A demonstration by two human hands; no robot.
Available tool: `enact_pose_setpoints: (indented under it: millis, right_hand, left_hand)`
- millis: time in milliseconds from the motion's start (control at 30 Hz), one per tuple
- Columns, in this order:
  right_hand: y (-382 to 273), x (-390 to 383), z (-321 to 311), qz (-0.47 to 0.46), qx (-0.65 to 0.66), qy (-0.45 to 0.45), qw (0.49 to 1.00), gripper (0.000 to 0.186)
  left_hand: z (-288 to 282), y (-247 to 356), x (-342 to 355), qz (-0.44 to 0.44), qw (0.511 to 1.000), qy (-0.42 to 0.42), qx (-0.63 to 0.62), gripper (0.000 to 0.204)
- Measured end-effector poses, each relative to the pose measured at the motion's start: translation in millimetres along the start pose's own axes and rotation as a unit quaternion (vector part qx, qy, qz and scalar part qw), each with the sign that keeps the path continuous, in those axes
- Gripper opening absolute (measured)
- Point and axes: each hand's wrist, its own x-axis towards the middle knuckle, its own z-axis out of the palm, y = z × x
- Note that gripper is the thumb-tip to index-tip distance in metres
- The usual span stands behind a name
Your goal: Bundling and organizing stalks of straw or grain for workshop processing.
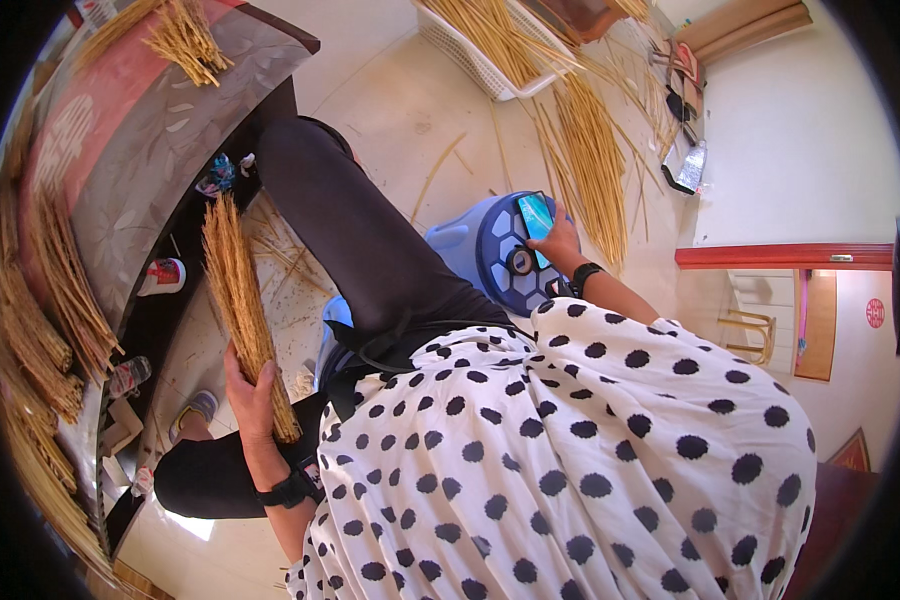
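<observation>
My left hand [253, 395] is closed round the lower part of a thick bundle of dried wheat stalks [238, 285]. The bundle leans upright beside my left leg, with its ears at the top. To the right, my right hand [558, 243] grips the edge of a phone [535, 225] with a lit screen, thumb over the front. The phone is over the top of a blue stool [495, 245] with a hexagon pattern. A small dark roll, perhaps tape [520, 261], sits on the stool near my thumb.
A low table [160, 150] on the left bears several wheat bundles [67, 275]. Beyond the stool, loose straw [585, 160] lies on the floor beside a white basket [475, 50] full of stalks. A cup [163, 277] and a small jar [130, 376] stand under the table edge.
</observation>
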Motion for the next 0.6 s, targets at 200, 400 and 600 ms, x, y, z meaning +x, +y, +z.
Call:
enact_pose_setpoints:
  millis: [200, 400, 600]
  right_hand:
    - [-15, -4, -8, 0.044, -0.049, 0.009, 0.998, 0.103]
    - [-4, -4, -4, 0.024, -0.029, 0.007, 0.999, 0.088]
    - [-4, -12, -1, 0.026, -0.04, 0.042, 0.998, 0.104]
  left_hand:
    - [2, 7, -2, 0.02, 1.0, 0.002, -0.01, 0.065]
    - [3, 9, -1, 0.02, 1.0, 0.008, 0.007, 0.065]
    - [3, 9, -2, 0.025, 1.0, 0.014, 0.008, 0.065]
